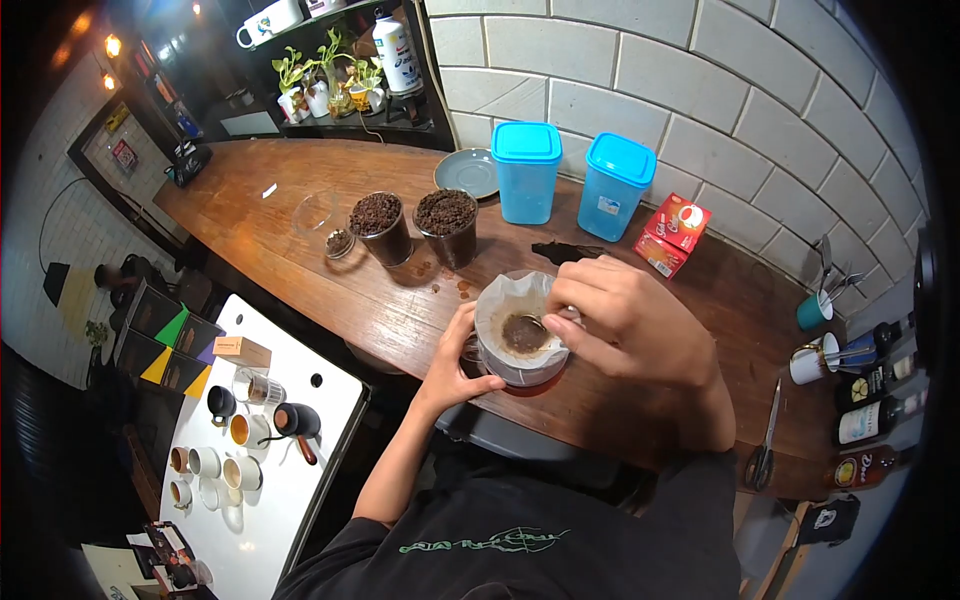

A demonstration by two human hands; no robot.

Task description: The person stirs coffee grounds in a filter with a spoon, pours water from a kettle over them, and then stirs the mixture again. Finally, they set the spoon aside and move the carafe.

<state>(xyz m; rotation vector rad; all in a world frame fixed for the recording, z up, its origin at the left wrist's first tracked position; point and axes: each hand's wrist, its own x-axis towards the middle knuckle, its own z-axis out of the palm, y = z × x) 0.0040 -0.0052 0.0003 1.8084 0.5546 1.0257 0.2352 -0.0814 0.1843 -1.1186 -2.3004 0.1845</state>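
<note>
A white paper filter (497, 305) lines a clear dripper, with dark wet coffee (524, 334) in its bottom. The dripper sits on a glass server (535, 388) holding reddish-brown liquid. My left hand (450, 368) is curved around the left side of the glass, thumb at its near side. Over the right rim, my right hand (630, 318) is closed in a pinch, fingertips inside the filter. A small shiny edge beneath those fingertips looks like a spoon (546, 321), mostly hidden by the hand.
Two cups of dark grounds (378, 226) (446, 224) stand behind, near a grey plate (466, 173). Blue-lidded containers (526, 175) (615, 188) and a red box (674, 234) line the wall. Scissors (765, 440) and several bottles (866, 422) are at right.
</note>
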